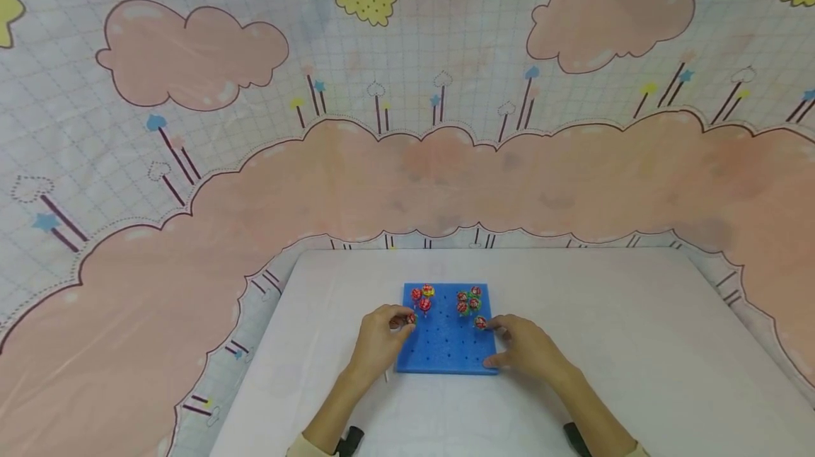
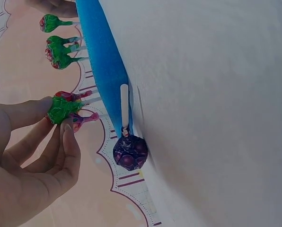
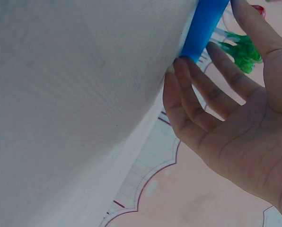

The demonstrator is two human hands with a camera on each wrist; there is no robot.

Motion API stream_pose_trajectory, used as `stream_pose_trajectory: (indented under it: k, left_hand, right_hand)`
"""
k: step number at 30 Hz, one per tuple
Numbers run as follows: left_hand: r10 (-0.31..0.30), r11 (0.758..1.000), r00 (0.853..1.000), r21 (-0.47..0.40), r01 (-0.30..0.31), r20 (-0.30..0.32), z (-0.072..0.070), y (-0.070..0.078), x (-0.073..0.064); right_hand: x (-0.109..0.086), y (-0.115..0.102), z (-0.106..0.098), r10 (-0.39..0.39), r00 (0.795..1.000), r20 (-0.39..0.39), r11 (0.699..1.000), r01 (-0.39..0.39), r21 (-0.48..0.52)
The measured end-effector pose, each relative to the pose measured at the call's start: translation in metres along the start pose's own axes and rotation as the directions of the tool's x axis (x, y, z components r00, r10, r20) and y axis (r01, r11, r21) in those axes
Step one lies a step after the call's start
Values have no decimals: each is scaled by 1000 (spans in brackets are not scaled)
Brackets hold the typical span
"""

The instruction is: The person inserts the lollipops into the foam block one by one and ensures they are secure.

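My left hand point(image 1: 377, 338) pinches a green-wrapped lollipop point(image 2: 60, 111) by its round head between thumb and fingers, over the left edge of a blue pegboard point(image 1: 446, 351). Most of its stick is hidden. My right hand point(image 1: 533, 349) rests at the board's right edge, fingers spread and touching its side, holding nothing. Close to that hand, a single lollipop point(image 1: 480, 323) stands upright in the board. Behind it several green-wrapped lollipops point(image 1: 463, 307) form a cluster at back right. At back left stand 3 red and yellow lollipops point(image 1: 424, 304).
A dark purple lollipop point(image 2: 130, 152) lies on the white table point(image 1: 318, 315) left of the board, mostly covered by my left hand in the head view. Rows of small holes mark the board. A patterned cloth point(image 1: 407, 181) hangs behind the table.
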State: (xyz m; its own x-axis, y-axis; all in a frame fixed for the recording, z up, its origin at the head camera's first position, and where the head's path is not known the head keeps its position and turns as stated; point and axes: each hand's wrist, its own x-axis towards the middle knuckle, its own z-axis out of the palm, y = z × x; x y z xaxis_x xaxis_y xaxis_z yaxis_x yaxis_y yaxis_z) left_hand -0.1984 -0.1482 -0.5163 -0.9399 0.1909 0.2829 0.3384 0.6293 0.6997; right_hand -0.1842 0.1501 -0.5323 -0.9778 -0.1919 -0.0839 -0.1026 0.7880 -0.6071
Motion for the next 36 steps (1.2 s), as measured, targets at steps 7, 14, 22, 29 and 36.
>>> stream_pose_trajectory:
  k: [7,14,22,29,36]
  left_hand:
    - [-1,1000,1000,10,1,5,-1,2,0]
    - [-9,1000,1000,19,9,0,-3,1,-2]
    - [-10,999,1000,31,11,-28,-7,0,-4]
    - [-79,992,996,92,83,-52,-17,-10,-5]
    - [-176,960,984,228,162,40,-28,-14,-10]
  right_hand:
    - [1,-1,-1,4,1000,-3,1000,-4,6]
    - [1,0,-1,9,1000,-1,1000,-9,-2]
    - [0,0,0,4,1000,1,1000,-4,-9]
    - [-1,-2,-1,7,1000,-2,1000,-8,-15]
    - [-1,-2,0,7,1000,0,1000,-7,-22]
